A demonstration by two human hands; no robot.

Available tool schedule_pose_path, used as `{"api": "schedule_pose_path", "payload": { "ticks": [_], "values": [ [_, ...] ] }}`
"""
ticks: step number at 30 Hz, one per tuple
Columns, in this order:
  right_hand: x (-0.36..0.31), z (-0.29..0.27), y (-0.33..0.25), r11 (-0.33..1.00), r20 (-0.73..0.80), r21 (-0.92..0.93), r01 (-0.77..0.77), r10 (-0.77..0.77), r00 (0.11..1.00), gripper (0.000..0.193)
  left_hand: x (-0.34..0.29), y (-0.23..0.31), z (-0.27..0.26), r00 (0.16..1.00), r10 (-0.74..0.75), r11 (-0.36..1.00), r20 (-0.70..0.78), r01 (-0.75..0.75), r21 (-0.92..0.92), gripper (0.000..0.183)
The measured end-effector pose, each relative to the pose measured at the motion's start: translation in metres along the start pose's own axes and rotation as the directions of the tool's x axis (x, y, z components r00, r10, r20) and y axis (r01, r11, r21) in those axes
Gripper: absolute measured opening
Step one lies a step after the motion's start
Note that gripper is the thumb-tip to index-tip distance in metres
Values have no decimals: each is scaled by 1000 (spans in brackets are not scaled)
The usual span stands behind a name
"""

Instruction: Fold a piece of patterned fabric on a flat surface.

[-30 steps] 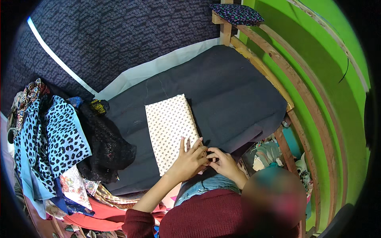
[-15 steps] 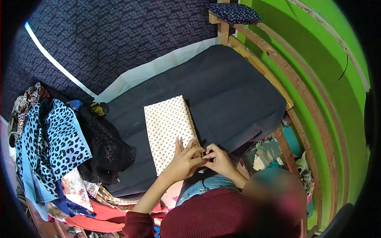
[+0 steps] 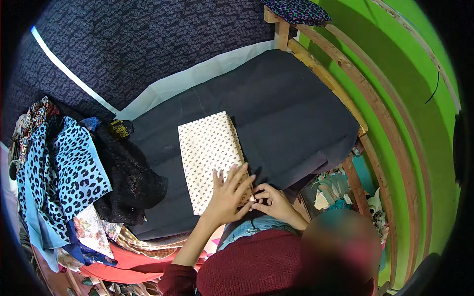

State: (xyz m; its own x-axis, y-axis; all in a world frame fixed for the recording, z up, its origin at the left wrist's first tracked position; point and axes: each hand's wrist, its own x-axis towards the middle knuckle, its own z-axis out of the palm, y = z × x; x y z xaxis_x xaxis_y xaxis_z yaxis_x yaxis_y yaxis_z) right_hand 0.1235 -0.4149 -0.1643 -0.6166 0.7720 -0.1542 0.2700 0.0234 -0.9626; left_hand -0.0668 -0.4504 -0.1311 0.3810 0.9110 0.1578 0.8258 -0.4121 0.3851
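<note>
A folded cream cloth point(image 3: 210, 148) with a small dark print lies on the dark padded table top. My left hand point(image 3: 228, 195) rests flat on its near part, fingers spread and thumb reaching toward the near right corner. At that corner my right hand point(image 3: 277, 204) is closed in a pinch, its thumb and fingertips on the cloth's edge. A tiny bright spot shows between the two hands, too small to name. Part of the cloth's right edge is hidden by my fingers.
To the left is a heap of fabrics, with a blue leopard-print cloth point(image 3: 81, 165) and black lace point(image 3: 129, 180). Wooden rails point(image 3: 375, 101) run along the right before a green wall. A patterned cushion point(image 3: 298, 11) sits at the far end. Scraps point(image 3: 332, 190) lie below the right edge.
My left hand has opened out from a pinch at the corner, its fingers now spread on the cloth. My right hand stays at the corner. The view has shifted slightly.
</note>
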Motion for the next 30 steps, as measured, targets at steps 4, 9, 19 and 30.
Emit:
{"api": "schedule_pose_path", "payload": {
  "ticks": [4, 9, 19, 30],
  "values": [
    [-1, 3, 5, 993, -73, 115, 39, -31, 997, 36, -10, 2, 7, 991, -131, 981, 23, 127, 150, 97],
    [4, 15, -1, 996, -232, -78, 37, -54, 971, 30, -13, 3, 24, 976, -176, 970, 128, 150, 191, 96],
    [-2, -2, -6, 969, -293, -237, 69, -139, 946, 18, -34, 16, -5, 965, -263, 953, -7, 261, 157, 90],
    [7, 14, -12, 974, -251, -218, 58, -114, 961, 28, -125, -19, -12, 567, -811, 569, -145, 706, -421, 20]
  ]
}}
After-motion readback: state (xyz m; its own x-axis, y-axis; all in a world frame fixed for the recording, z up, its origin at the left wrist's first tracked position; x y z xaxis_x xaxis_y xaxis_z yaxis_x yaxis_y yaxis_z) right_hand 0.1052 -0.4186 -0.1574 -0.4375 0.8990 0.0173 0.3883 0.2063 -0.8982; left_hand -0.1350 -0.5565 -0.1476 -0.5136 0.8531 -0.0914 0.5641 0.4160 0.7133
